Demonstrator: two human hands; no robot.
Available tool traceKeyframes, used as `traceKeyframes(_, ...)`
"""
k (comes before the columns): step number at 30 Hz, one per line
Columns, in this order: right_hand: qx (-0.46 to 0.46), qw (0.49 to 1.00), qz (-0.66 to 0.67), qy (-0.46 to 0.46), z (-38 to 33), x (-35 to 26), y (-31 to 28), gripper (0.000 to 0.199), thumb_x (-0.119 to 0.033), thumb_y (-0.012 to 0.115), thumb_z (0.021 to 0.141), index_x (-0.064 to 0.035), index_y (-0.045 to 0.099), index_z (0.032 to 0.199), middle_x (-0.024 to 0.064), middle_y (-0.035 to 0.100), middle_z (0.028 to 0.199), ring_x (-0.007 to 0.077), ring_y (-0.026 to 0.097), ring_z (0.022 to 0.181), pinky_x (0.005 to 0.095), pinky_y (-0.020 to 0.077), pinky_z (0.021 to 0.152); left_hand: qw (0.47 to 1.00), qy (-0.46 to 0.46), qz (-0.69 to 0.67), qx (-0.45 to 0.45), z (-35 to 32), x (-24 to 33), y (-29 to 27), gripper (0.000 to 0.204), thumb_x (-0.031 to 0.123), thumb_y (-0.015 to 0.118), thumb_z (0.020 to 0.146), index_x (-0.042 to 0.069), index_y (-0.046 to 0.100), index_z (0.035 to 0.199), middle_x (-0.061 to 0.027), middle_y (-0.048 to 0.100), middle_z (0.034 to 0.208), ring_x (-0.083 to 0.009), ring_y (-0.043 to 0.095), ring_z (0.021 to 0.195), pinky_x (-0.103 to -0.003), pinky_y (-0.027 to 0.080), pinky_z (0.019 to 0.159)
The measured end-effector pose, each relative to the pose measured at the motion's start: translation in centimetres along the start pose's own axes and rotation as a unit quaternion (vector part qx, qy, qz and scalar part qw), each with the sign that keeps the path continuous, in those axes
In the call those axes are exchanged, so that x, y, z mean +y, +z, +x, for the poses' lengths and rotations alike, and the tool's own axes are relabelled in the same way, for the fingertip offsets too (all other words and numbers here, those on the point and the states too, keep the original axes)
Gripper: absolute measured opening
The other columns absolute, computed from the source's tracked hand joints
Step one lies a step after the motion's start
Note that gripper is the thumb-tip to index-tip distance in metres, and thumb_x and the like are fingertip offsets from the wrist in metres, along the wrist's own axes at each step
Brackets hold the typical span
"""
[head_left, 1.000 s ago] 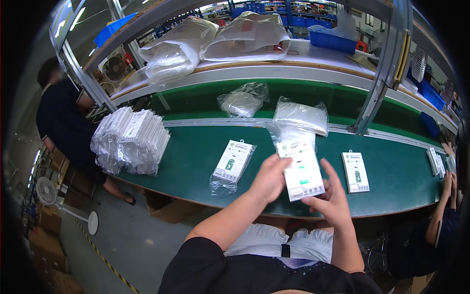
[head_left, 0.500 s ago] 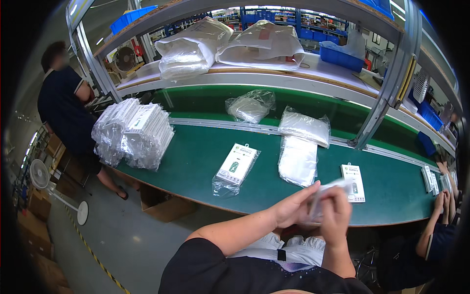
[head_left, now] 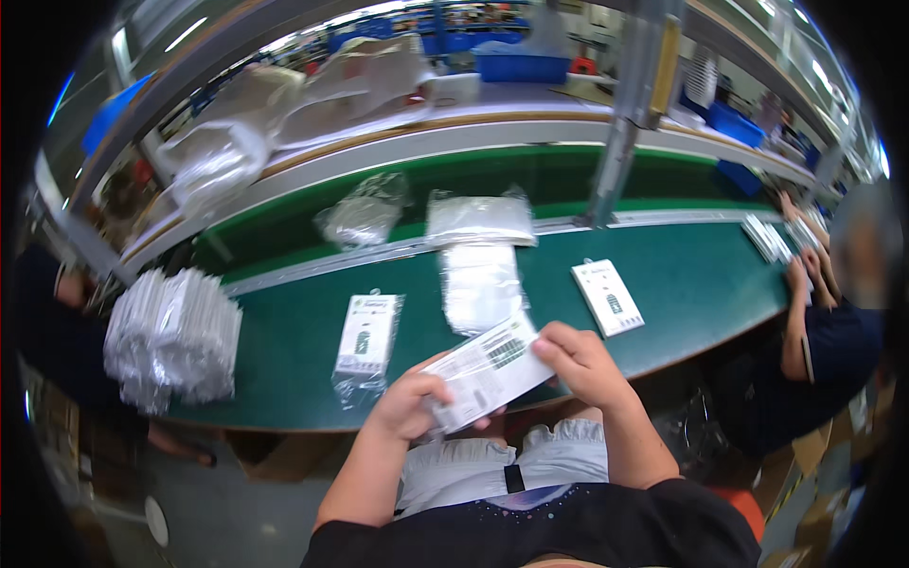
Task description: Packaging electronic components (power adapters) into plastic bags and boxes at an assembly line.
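Above my lap, at the table's front edge, a flat white box [head_left: 478,379] with green and dark print is tilted up to the right. My left hand [head_left: 407,405] grips its lower left end, where a bit of clear plastic shows. Thumb on top, my right hand [head_left: 579,363] holds the upper right end. Beyond the box lies a stack of clear plastic bags [head_left: 481,284], with another bundle of bags [head_left: 481,222] across its far end. A similar white box in a clear bag [head_left: 365,336] lies to the left; an unbagged white box [head_left: 608,297] lies to the right.
A tall pile of bagged white boxes [head_left: 175,331] stands at the green table's [head_left: 275,379] left end. A crumpled clear bag [head_left: 365,213] lies near the back rail. A shelf post [head_left: 620,142] rises behind. At far right a co-worker's hands [head_left: 803,265] are by several small boxes [head_left: 765,239].
The view has swung to the right. My hands were close together over a blurred plastic-looking item; now they are apart, holding the white box by opposite ends, printed face up.
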State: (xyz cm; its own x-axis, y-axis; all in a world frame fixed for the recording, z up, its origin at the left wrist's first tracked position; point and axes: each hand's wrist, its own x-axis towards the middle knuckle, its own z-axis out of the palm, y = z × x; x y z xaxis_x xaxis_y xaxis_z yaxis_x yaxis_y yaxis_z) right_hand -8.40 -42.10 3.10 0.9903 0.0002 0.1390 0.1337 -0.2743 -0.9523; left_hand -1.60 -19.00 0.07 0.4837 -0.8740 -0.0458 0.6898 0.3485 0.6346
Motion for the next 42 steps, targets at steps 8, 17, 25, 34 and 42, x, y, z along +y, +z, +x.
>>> traceKeyframes(8,-0.005,0.9,0.434,0.044,1.4,3.0,0.7,0.016,-0.009,0.053,0.084,-0.0003,0.056,0.071,0.0047,0.052,0.061,0.01,0.046,0.052,0.0242,0.0349,0.05,0.996,-0.011,0.04,0.083,-1.6,1.2,0.8,0.061,-0.002,0.053,0.067,-0.017,0.037,0.124,-0.0306,0.057,0.109,-0.0461,0.061,0.092,-0.052,0.052,0.08)
traceKeyframes(17,0.296,0.923,0.242,0.037,1.0,6.4,-0.6,0.023,-0.006,0.052,0.085,-0.0009,0.059,0.106,0.0055,0.062,0.089,0.011,0.058,0.072,0.022,0.044,0.065,0.65,0.371,0.522,0.408,-3.1,1.5,-3.9,0.046,0.009,0.05,0.089,0.004,0.042,0.134,-0.0163,0.045,0.133,-0.0285,0.048,0.118,-0.04,0.036,0.102)
traceKeyframes(25,0.383,0.902,-0.185,-0.073,2.6,7.9,-3.8,0.03,-0.02,0.062,0.084,-0.0001,0.057,0.106,0.0114,0.06,0.094,0.0236,0.058,0.08,0.0316,0.0456,0.072,0.393,0.113,0.788,0.46,-3.7,3.0,-4.9,0.04,0.03,0.062,0.084,0.01,0.054,0.118,-0.019,0.035,0.137,-0.0357,0.033,0.128,-0.047,0.024,0.106)
traceKeyframes(34,0.311,0.83,-0.462,0.023,3.3,10.9,-5.3,0.061,-0.037,0.075,0.068,-0.0035,0.056,0.116,0.0169,0.054,0.113,0.0339,0.049,0.107,0.044,0.0371,0.092,0.375,-0.074,0.761,0.525,-0.5,5.1,-4.9,0.08,0.036,0.063,0.078,0.016,0.023,0.144,-0.0274,0.025,0.141,-0.047,0.034,0.125,-0.057,0.03,0.099)
traceKeyframes(42,0.346,0.911,0.213,-0.07,3.7,9.2,-3.3,0.066,-0.034,0.074,0.075,-0.0025,0.04,0.122,0.0107,0.049,0.097,0.0193,0.055,0.084,0.0305,0.049,0.066,0.351,0.132,0.871,0.317,3.8,1.7,-2.6,0.073,0.024,0.062,0.082,0.004,0.025,0.142,-0.0195,0.02,0.148,-0.0387,0.018,0.137,-0.054,0.017,0.108)
